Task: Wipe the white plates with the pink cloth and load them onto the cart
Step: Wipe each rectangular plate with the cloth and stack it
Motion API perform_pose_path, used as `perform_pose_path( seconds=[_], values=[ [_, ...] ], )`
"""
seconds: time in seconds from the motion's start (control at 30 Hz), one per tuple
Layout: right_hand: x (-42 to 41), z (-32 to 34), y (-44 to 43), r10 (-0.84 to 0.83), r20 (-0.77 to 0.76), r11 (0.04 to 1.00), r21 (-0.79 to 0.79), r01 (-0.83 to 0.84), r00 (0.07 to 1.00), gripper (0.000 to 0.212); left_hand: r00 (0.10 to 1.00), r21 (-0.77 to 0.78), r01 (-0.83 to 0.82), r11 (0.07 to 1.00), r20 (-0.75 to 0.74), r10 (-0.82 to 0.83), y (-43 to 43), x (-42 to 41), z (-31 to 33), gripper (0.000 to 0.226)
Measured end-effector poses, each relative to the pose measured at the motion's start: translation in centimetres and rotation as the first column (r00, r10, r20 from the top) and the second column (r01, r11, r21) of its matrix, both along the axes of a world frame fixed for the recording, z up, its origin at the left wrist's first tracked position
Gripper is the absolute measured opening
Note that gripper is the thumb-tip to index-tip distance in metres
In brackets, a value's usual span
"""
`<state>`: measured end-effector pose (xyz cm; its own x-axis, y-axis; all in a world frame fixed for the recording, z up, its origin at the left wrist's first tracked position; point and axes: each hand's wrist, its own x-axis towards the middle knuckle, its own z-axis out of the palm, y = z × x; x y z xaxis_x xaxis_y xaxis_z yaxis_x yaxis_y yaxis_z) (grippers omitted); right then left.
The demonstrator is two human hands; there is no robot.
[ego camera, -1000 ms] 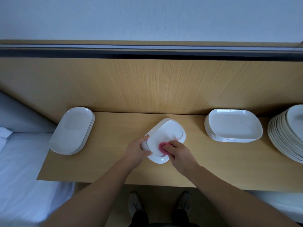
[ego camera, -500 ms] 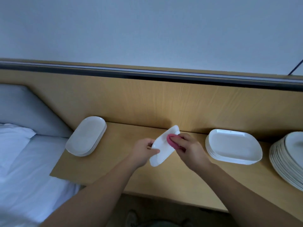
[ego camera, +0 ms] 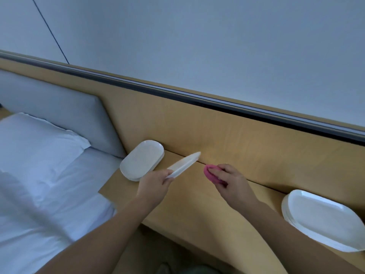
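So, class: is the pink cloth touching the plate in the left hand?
Apart. The head view shows wooden shelf between the pink cloth and the white plate.

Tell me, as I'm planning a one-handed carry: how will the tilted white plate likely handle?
Probably stiff: the plate shows no sag though the left hand pinches only one end. Its smooth surface looks slippery. Likely breakable if dropped on the wooden shelf.

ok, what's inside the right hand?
A bunched pink cloth, gripped by the right hand; its left edge pokes out. The rest is hidden under the hand.
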<state>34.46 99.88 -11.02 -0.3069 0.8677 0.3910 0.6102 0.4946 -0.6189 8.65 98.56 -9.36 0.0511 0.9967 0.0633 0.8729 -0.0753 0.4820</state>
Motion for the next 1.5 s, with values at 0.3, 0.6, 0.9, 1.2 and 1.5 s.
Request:
perform_pose_path(
  seconds=[0.3, 0.6, 0.9, 1.2, 1.5],
  values=[
    [-7.0, -0.9, 2.9, 0.028, 0.060, 1.000, 0.003, -0.028, 0.998, 0.035, 0.990, 0.051, -0.135, 0.990, -0.034, 0.137, 0.9, -8.5, -2.0, 0.024],
    [-12.9, -1.7, 4.2, 0.005, 0.054, 1.000, -0.012, -0.004, 0.999, 0.032, 0.988, -0.153, -0.082, 0.985, -0.141, 0.060, 3.0, -14.1, -5.4, 0.036],
    [-15.3, -2.5, 4.5, -0.015, 0.129, 0.996, -0.089, 0.027, 0.991, 0.033, 0.983, -0.325, 0.024, 0.946, -0.165, -0.081, 5.2, -15.5, -8.2, 0.041],
    [-14.8, -2.5, 3.9, -0.063, 0.228, 0.984, -0.151, 0.099, 0.972, 0.039, 0.960, -0.406, 0.101, 0.908, -0.200, -0.196, 7.0, -15.6, -9.8, 0.049],
    [-13.1, -2.3, 3.4, -0.110, 0.228, 0.975, -0.165, 0.150, 0.967, 0.035, 0.984, -0.343, 0.146, 0.928, -0.052, -0.173, 7.9, -13.4, -9.0, 0.041]
  ],
)
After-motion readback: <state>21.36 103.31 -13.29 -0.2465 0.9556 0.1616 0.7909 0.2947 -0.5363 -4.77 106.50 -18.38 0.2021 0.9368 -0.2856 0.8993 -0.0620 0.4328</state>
